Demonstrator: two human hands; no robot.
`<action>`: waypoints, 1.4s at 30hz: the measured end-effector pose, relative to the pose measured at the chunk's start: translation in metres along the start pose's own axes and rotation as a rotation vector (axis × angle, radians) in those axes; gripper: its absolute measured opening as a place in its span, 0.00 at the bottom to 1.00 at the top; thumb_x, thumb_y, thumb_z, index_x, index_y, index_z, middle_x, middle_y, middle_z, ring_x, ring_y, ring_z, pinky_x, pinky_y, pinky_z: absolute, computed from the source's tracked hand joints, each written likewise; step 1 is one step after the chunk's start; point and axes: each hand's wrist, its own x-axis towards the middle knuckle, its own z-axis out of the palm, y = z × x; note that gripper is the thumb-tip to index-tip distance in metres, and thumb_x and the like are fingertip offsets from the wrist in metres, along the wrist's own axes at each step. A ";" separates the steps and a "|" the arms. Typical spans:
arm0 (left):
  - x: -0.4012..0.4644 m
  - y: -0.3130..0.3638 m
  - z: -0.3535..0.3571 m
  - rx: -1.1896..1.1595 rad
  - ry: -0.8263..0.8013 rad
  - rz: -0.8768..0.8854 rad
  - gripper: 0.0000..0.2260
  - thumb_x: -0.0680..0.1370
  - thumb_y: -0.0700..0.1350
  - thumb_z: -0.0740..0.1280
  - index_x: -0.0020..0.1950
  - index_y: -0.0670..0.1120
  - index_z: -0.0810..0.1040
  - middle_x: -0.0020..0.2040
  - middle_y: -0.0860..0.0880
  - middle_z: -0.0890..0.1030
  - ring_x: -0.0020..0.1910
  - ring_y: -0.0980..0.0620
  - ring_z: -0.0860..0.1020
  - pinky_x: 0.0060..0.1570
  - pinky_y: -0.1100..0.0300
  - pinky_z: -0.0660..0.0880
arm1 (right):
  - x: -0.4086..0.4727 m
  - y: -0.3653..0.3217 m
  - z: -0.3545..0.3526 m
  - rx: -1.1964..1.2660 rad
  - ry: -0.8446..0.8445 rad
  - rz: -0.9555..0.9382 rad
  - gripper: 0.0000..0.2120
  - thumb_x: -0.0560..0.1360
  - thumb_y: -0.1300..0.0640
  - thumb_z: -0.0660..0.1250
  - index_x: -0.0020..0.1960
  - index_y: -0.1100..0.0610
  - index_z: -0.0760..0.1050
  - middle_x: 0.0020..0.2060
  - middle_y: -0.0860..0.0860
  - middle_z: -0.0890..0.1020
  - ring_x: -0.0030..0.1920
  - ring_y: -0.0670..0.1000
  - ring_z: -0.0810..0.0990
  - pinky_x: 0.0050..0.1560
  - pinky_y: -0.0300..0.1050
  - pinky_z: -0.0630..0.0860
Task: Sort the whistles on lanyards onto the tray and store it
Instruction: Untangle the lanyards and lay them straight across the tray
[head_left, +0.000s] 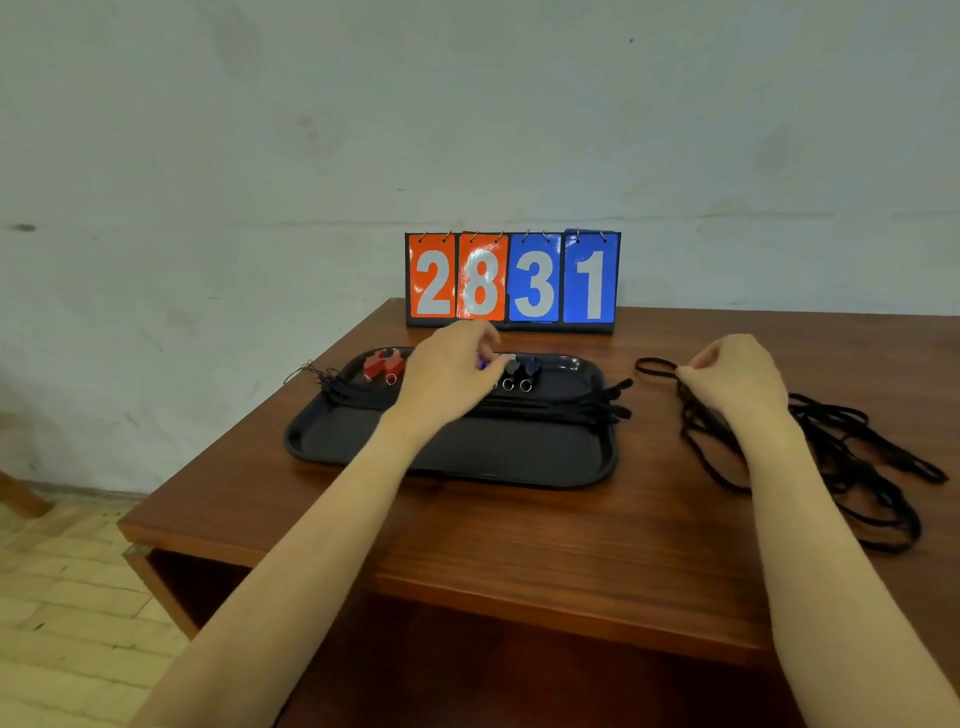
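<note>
A black tray (452, 457) lies on the wooden table. Along its far side sit two red whistles (383, 365) at the left and dark whistles (522, 370) with metal rings to their right. Their black lanyards (566, 408) stretch across the tray. My left hand (447, 371) hovers over the tray's far middle, fingers curled round a blue whistle (483, 362) that is mostly hidden. My right hand (735, 376) is right of the tray and pinches a loop of a black lanyard (655, 368) from the tangled pile (852, 457).
A flip scoreboard (511, 280) reading 2831 stands behind the tray against the wall. The table's left edge (208, 499) drops to a tiled floor. An open shelf space sits below the tabletop.
</note>
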 end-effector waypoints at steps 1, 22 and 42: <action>0.005 0.009 0.004 -0.029 -0.009 0.014 0.10 0.77 0.52 0.67 0.55 0.50 0.76 0.43 0.56 0.78 0.41 0.60 0.76 0.45 0.62 0.75 | 0.002 0.004 -0.004 -0.011 -0.037 0.060 0.08 0.74 0.58 0.70 0.49 0.61 0.81 0.45 0.57 0.83 0.44 0.58 0.80 0.42 0.46 0.73; 0.013 0.080 0.053 -0.167 -0.052 0.157 0.07 0.76 0.46 0.66 0.53 0.49 0.79 0.41 0.56 0.79 0.40 0.59 0.77 0.46 0.58 0.78 | 0.012 0.029 -0.043 -0.193 -0.402 -0.052 0.12 0.69 0.55 0.76 0.41 0.64 0.80 0.35 0.56 0.81 0.36 0.55 0.79 0.39 0.45 0.75; -0.005 0.096 0.055 -0.376 -0.136 0.200 0.05 0.76 0.44 0.67 0.51 0.49 0.80 0.42 0.56 0.81 0.41 0.60 0.78 0.42 0.67 0.75 | 0.006 0.034 -0.047 0.301 0.100 -0.117 0.03 0.74 0.61 0.69 0.47 0.59 0.78 0.40 0.50 0.82 0.43 0.46 0.81 0.47 0.42 0.77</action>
